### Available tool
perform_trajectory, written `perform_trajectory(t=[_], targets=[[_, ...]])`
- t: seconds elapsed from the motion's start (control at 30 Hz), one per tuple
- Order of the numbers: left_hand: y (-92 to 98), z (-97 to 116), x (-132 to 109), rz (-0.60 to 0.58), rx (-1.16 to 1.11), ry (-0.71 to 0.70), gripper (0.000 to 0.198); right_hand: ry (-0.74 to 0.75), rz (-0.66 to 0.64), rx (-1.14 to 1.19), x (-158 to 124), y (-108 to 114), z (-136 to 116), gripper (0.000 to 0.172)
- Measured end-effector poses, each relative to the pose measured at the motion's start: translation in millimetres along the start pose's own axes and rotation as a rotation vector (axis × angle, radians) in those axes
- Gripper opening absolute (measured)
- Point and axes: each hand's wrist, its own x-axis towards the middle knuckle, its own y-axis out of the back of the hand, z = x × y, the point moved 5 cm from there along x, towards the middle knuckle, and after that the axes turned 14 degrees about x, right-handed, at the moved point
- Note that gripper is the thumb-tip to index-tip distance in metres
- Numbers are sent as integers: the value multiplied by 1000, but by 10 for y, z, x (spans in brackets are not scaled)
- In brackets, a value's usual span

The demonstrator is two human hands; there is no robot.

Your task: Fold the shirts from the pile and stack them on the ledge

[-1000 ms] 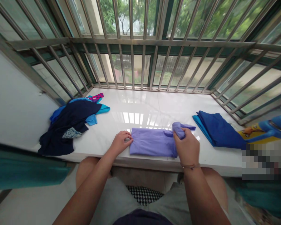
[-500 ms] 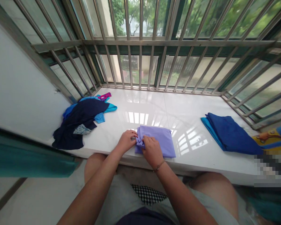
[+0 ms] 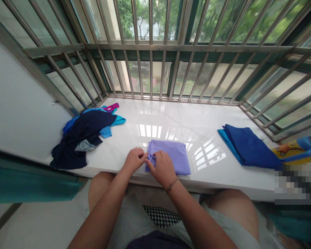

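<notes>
Fingers of the right hand: bent and closed, tips gripping a small gathered fold at the left edge of the folded lavender garment. Fingers of the left hand: curled, almost closed, tips at that same edge; whether they hold the cloth or only sit just beside it cannot be told.

Right hand: across the garment's lower left corner, a thin bracelet at the wrist. Left hand: just left of the garment, close to the right hand, apparently so that both can work the same edge.

Folded lavender garment: lower centre, lying flat near the front edge of the polished white stone sill, probably kept there because it is within easy reach and the hard surface takes the pressure of the fingers.

Upper left of the sill: loose heap of a navy garment over a turquoise garment, with a magenta strip at its far end. Lying well apart from the hands, the heap leaves the centre open.

Right of centre: neat folded blue cloth on a teal layer.

Beyond the sill: steel window bars.

Lower left: teal curtain.
</notes>
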Motion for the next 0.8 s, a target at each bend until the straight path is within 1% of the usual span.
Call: perform_trajectory(t=[0.07, 0.13, 0.2, 0.27, 0.4, 0.5, 0.63, 0.73, 0.8], targets=[[-21, 6, 7, -7, 1, -14, 38, -80, -10, -33, 83, -34, -26, 38], [-15, 18, 16, -12, -24, -17, 31, -125, -39, -45, 153, -82, -32, 32], [11, 35, 27, -19, -75, -14, 24, -134, -69, -37, 189, -127, -20, 24], [42, 51, 37, -26, -129, -9, 21, -134, -82, -23, 188, -151, 11, 19], [64, 55, 48, -33, -172, -8, 21, -132, -46, 25, 131, -133, 59, 20], [47, 46, 48, -30, -172, -12, 20, -142, -30, 49, 97, -115, 37, 23], [28, 38, 52, -33, -146, -2, 20, -185, -70, -6, 99, -126, -29, 31], [23, 41, 57, -39, -137, -2, 20, -202, -113, -56, 115, -145, -63, 28], [22, 38, 61, -37, -143, 1, 20, -186, -128, -81, 120, -160, -76, 25]])
